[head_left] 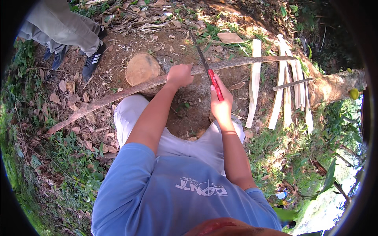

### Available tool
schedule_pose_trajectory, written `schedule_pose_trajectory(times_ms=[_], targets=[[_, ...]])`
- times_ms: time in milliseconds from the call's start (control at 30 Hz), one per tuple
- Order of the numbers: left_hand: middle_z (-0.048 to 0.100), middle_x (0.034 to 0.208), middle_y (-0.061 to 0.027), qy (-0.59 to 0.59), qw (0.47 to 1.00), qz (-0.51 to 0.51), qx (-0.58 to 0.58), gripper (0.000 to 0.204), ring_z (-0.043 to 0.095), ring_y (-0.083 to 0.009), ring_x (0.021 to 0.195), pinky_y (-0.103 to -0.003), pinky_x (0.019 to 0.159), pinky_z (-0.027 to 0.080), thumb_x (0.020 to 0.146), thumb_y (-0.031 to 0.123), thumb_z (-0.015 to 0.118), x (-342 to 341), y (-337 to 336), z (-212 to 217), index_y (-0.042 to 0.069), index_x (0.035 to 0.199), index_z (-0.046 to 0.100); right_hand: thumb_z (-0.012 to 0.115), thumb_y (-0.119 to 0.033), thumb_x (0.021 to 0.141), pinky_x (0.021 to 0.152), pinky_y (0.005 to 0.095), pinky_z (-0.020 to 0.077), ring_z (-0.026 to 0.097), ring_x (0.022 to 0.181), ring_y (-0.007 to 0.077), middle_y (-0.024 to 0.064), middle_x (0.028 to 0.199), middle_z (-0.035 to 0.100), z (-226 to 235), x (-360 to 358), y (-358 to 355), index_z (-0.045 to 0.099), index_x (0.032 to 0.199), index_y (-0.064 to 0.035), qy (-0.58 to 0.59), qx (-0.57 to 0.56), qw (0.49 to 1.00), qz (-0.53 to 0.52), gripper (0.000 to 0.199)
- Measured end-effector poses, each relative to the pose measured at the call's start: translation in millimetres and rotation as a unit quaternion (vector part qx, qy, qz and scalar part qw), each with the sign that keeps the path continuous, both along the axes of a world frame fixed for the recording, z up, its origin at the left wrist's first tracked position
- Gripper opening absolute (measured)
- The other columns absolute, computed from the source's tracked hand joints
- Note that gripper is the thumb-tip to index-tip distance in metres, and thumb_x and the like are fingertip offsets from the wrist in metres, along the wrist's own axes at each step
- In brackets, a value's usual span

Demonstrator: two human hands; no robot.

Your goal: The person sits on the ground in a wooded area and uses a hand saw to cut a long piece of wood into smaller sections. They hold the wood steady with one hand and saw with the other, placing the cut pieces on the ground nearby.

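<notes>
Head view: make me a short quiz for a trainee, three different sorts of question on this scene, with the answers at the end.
1. Multiple choice: what colour is the handle of the long-bladed knife?
A. Yellow
B. Blue
C. Red

2. True or false: the left hand is on the long brown wooden strip.

3. Fill in the blank: the pale split wood strips lie on the person's ____ side.

Key: 1. C; 2. True; 3. right.

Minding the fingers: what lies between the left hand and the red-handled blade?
The head view shows a short stretch of wooden strip between left hand and blade.
</notes>
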State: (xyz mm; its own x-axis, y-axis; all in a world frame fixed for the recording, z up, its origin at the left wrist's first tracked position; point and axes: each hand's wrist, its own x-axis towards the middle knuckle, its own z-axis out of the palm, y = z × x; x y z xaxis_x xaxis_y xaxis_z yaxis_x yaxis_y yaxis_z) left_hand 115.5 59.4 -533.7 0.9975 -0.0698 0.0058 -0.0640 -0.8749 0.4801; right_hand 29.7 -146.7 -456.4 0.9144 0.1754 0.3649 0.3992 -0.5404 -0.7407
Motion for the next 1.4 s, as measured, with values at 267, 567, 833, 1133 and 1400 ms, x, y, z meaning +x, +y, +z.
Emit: schedule_pose_trajectory(times_ms=[267,567,833,1133,1400], targets=[[0.077,0.101,-0.0226,0.002,1.000,-0.002,-0.020,0.034,0.075,-0.0424,0.100,-0.053,0.090,0.060,0.086,0.028,0.072,0.7,4.3,-5.2,0.004,0.111,0.072,0.065,-0.011,0.103,0.101,0.0339,0.0543,0.075,0.118,0.0298,0.0244,0.129,0.074,21.4,-68.9,-18.0,0.063,0.146,-0.0016,0.031,-0.023,0.999,-0.035,0.045],[0.077,0.097,-0.0219,-0.014,0.999,-0.011,-0.038,0.031,0.075,-0.0432,0.096,-0.054,0.086,0.060,0.084,0.026,0.072,1.7,3.2,-18.5,0.004,0.106,0.072,0.064,-0.003,0.102,0.093,0.0300,0.0545,0.074,0.106,0.0183,0.0229,0.127,0.076,75.5,-183.0,-70.9,0.057,0.150,0.0068,0.133,-0.055,0.988,-0.062,0.050],[0.077,0.095,-0.0210,-0.027,0.999,-0.019,-0.030,0.032,0.076,-0.0423,0.094,-0.053,0.085,0.061,0.085,0.028,0.073,4.7,3.4,-15.8,0.004,0.106,0.071,0.065,-0.012,0.104,0.107,0.0372,0.0520,0.073,0.122,0.0317,0.0242,0.133,0.073,0.6,4.7,6.7,0.063,0.146,-0.0009,0.009,0.022,1.000,-0.020,0.044],[0.078,0.094,-0.0207,-0.021,0.999,-0.014,-0.025,0.031,0.076,-0.0416,0.093,-0.052,0.084,0.062,0.086,0.028,0.074,4.1,3.0,-13.5,0.004,0.106,0.072,0.066,-0.014,0.104,0.102,0.0333,0.0534,0.073,0.117,0.0238,0.0188,0.131,0.075,26.8,-49.9,-17.3,0.063,0.148,-0.0034,0.085,0.012,0.995,-0.052,0.045],[0.078,0.094,-0.0189,-0.045,0.999,-0.002,-0.002,0.033,0.077,-0.0386,0.091,-0.051,0.082,0.062,0.087,0.030,0.078,2.6,-0.9,-20.9,0.003,0.102,0.069,0.064,-0.010,0.105,0.082,0.0314,0.0533,0.067,0.087,0.0143,0.0126,0.103,0.076,88.3,-183.3,-63.9,0.065,0.143,0.0019,0.186,-0.041,0.974,-0.125,0.040]])
